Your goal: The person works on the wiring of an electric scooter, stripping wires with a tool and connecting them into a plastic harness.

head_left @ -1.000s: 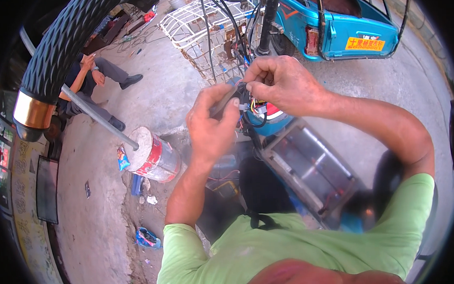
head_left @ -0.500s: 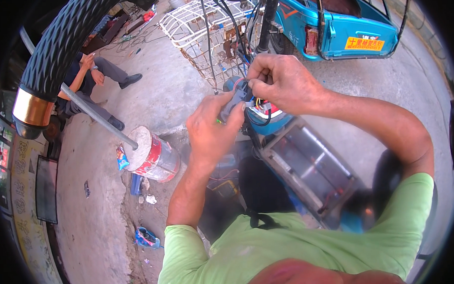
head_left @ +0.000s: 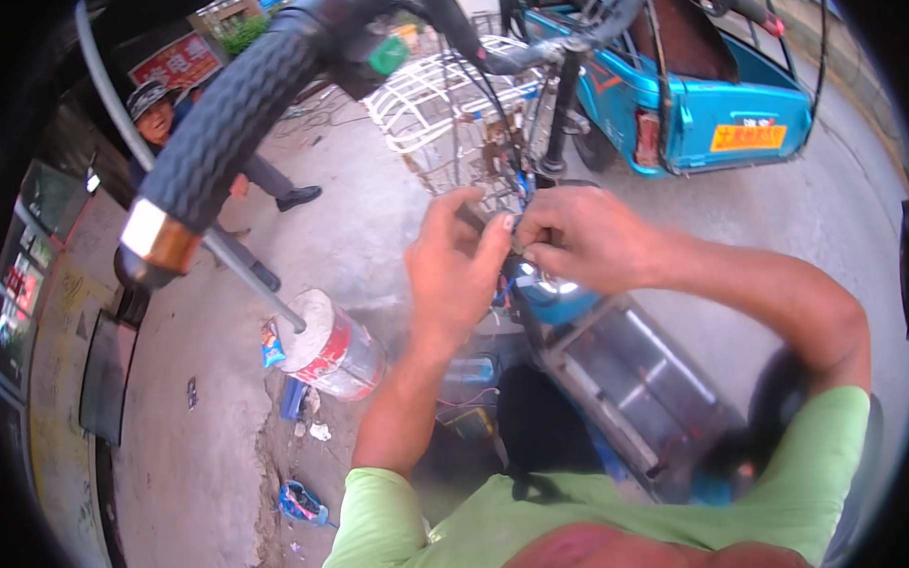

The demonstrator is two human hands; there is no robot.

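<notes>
Both my hands are at the bundle of wires point(head_left: 521, 185) below the handlebar stem of a two- or three-wheeler. My left hand point(head_left: 454, 269) is closed, thumb against fingers, around a small grey plastic part that is now mostly hidden. Close on its right, my right hand point(head_left: 598, 241) pinches with thumb and forefinger; whatever it holds is covered by the fingers. Below the hands sits the vehicle's blue body point(head_left: 567, 308), and behind it an open rectangular compartment point(head_left: 633, 378) with a glossy surface inside. Ahead of the hands hangs a white wire basket point(head_left: 438, 104).
A black handlebar grip point(head_left: 239, 121) crosses the upper left. A paint bucket point(head_left: 342, 358) filled with concrete holds a metal pole point(head_left: 238, 261). A seated person point(head_left: 261, 181) is behind the pole. A blue cargo tricycle point(head_left: 734, 124) stands at the upper right. Litter point(head_left: 302, 502) lies left.
The view has tilted up, so the scene sits lower and more of the handlebar shows. My hands have drawn closer together, and the grey part is now largely covered.
</notes>
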